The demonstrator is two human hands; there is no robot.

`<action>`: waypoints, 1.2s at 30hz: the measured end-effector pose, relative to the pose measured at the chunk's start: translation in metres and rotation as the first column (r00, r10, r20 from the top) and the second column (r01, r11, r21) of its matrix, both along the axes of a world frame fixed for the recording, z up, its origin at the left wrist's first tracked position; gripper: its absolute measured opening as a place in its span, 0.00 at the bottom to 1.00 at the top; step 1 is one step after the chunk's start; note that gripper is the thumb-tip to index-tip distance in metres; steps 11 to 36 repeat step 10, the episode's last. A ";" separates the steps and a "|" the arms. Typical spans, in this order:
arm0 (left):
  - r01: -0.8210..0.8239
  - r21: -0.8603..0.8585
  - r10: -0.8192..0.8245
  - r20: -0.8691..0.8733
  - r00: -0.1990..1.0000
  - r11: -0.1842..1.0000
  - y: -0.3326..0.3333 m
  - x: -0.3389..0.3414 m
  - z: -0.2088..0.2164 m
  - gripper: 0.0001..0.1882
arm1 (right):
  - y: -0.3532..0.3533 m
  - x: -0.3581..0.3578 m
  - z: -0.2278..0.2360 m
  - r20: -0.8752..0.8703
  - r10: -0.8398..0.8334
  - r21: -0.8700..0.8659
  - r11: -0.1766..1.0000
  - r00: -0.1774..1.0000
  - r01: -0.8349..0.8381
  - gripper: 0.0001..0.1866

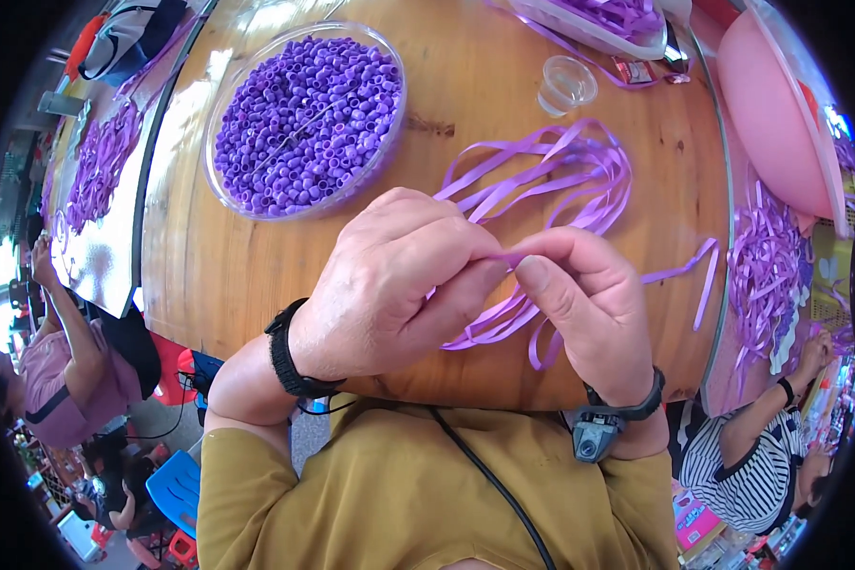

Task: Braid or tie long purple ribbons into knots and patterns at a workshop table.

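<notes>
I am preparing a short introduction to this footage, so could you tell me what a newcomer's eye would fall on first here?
First, the two hands meeting at the centre: the left hand and right hand pinch a purple ribbon between their fingertips, its loops spreading over the wooden table behind them. Next, the round clear dish heaped with purple beads at upper left. A small clear plastic cup stands beyond the ribbon loops.

Mustard shirt (427, 494), black wristbands (290, 366), black cable (494, 484)

Craft workshop: bead tray (220, 114), ribbon piles (765, 275), several workers.
</notes>
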State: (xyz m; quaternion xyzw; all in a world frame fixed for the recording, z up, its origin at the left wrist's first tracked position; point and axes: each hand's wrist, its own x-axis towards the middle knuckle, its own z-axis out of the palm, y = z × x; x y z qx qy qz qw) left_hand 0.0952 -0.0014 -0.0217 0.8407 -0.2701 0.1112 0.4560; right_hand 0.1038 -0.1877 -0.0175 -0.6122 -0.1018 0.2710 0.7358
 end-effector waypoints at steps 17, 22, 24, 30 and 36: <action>-0.021 -0.105 0.022 0.006 1.000 0.994 -0.002 0.001 -0.006 0.17 | -0.010 0.002 -0.003 -0.088 -0.019 0.081 0.996 0.996 0.026 0.09; -0.021 -0.105 0.022 0.006 1.000 0.994 -0.002 0.001 -0.006 0.17 | -0.010 0.002 -0.003 -0.088 -0.019 0.081 0.996 0.996 0.026 0.09; -0.021 -0.105 0.022 0.006 1.000 0.994 -0.002 0.001 -0.006 0.17 | -0.010 0.002 -0.003 -0.088 -0.019 0.081 0.996 0.996 0.026 0.09; -0.021 -0.105 0.022 0.006 1.000 0.994 -0.002 0.001 -0.006 0.17 | -0.010 0.002 -0.003 -0.088 -0.019 0.081 0.996 0.996 0.026 0.09; -0.021 -0.105 0.022 0.006 1.000 0.994 -0.002 0.001 -0.006 0.17 | -0.010 0.002 -0.003 -0.088 -0.019 0.081 0.996 0.996 0.026 0.09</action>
